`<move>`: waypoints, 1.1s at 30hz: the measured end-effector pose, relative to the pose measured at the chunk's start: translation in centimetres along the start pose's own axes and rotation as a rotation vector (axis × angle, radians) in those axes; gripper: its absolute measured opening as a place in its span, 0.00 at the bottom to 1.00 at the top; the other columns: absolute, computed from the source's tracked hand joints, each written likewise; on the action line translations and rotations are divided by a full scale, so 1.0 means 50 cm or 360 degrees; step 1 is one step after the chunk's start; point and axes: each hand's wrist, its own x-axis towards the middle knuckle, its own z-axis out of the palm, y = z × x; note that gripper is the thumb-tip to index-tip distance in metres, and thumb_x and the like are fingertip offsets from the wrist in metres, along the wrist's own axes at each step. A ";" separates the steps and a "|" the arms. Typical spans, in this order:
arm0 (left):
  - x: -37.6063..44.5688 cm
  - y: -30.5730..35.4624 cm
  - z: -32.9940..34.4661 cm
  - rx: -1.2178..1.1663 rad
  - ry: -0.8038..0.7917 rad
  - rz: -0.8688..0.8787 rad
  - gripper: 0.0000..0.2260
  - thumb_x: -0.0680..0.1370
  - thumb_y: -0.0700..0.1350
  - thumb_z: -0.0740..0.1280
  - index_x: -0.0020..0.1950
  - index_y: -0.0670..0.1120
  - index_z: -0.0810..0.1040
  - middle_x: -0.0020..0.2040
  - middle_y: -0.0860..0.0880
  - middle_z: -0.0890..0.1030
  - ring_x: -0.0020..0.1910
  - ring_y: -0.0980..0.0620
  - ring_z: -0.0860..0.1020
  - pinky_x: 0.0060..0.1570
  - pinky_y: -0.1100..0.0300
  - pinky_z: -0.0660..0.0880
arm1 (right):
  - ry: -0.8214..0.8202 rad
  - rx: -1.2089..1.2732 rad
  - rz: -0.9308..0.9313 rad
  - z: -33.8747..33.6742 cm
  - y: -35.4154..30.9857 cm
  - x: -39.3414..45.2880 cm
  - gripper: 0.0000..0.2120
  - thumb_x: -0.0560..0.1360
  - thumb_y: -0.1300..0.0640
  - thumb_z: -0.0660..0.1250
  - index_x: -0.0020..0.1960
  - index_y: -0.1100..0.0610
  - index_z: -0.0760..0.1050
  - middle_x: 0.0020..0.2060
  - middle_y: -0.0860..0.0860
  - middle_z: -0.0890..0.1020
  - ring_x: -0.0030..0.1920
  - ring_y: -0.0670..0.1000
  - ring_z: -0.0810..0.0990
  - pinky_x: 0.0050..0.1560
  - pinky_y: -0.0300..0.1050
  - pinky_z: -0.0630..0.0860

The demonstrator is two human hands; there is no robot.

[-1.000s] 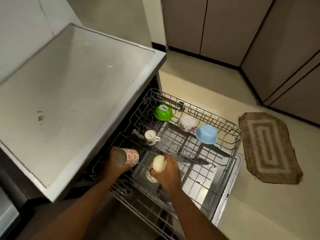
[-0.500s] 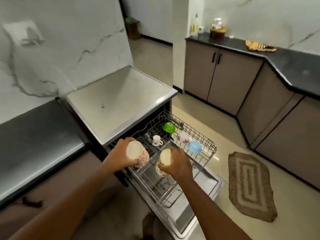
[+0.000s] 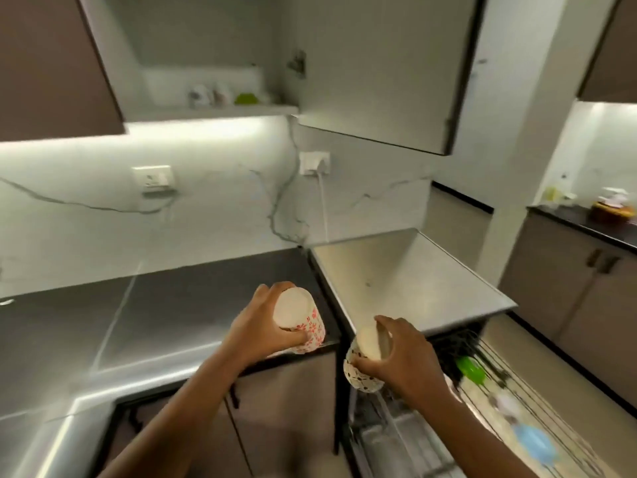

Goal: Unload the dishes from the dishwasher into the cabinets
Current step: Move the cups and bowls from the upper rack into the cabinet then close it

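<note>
Now you carry: left hand [image 3: 256, 327] grips the red-flowered white cup [image 3: 303, 324], right hand [image 3: 401, 357] the dark-dotted cup [image 3: 362, 369]; next, lift both to the far open wall shelf [image 3: 210, 110].

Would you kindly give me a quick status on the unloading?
Left hand grips red-flowered cup. Right hand grips dark-dotted cup. Both inverted, above counter edge. Cabinet door open; path clear.

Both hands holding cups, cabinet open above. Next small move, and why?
Probably raise the red-flowered cup in the left hand toward the open cabinet shelf: both cups are out of the rack, the right hand holds the dotted cup, and dishes already sit there.
</note>
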 end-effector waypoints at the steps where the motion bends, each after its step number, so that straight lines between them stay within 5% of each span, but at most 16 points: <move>1: 0.005 -0.039 -0.049 -0.0004 0.0064 -0.0021 0.38 0.57 0.63 0.74 0.65 0.66 0.65 0.56 0.59 0.70 0.53 0.54 0.76 0.52 0.52 0.78 | 0.0004 0.0025 -0.0063 0.012 -0.056 0.026 0.44 0.63 0.32 0.75 0.73 0.48 0.67 0.64 0.46 0.75 0.62 0.49 0.75 0.61 0.42 0.72; 10: 0.110 -0.274 -0.459 0.0160 0.0447 0.0067 0.41 0.57 0.67 0.74 0.68 0.62 0.66 0.58 0.57 0.72 0.55 0.54 0.76 0.51 0.52 0.80 | 0.0170 0.0104 -0.0491 0.042 -0.486 0.279 0.45 0.61 0.33 0.77 0.72 0.52 0.71 0.63 0.49 0.79 0.58 0.48 0.78 0.57 0.40 0.75; 16: 0.256 -0.257 -0.640 0.0183 0.0664 0.0112 0.41 0.58 0.64 0.78 0.68 0.62 0.66 0.57 0.57 0.71 0.54 0.52 0.77 0.50 0.49 0.81 | 0.0348 0.0283 -0.0592 -0.007 -0.671 0.423 0.46 0.62 0.35 0.78 0.74 0.51 0.69 0.68 0.49 0.76 0.65 0.50 0.76 0.62 0.43 0.73; 21: 0.421 -0.231 -0.735 0.0257 0.0842 0.0194 0.42 0.59 0.65 0.77 0.70 0.63 0.66 0.56 0.57 0.71 0.54 0.52 0.76 0.50 0.52 0.80 | 0.0503 0.0321 -0.0687 -0.097 -0.786 0.571 0.43 0.63 0.38 0.79 0.72 0.53 0.72 0.67 0.51 0.77 0.64 0.53 0.77 0.58 0.45 0.74; 26: 0.570 -0.216 -0.795 0.0373 0.0901 0.0123 0.45 0.57 0.68 0.73 0.72 0.62 0.64 0.58 0.55 0.70 0.54 0.51 0.76 0.49 0.50 0.81 | 0.0600 0.0220 -0.0824 -0.176 -0.868 0.728 0.30 0.63 0.39 0.79 0.56 0.58 0.80 0.52 0.54 0.84 0.53 0.55 0.82 0.51 0.53 0.80; 33: 0.737 -0.185 -0.815 0.0655 0.0919 -0.0006 0.41 0.65 0.65 0.75 0.74 0.58 0.63 0.62 0.49 0.71 0.54 0.49 0.76 0.50 0.54 0.80 | 0.0515 0.0212 -0.0888 -0.223 -0.924 0.963 0.41 0.63 0.39 0.80 0.70 0.54 0.73 0.63 0.55 0.80 0.59 0.56 0.79 0.55 0.54 0.80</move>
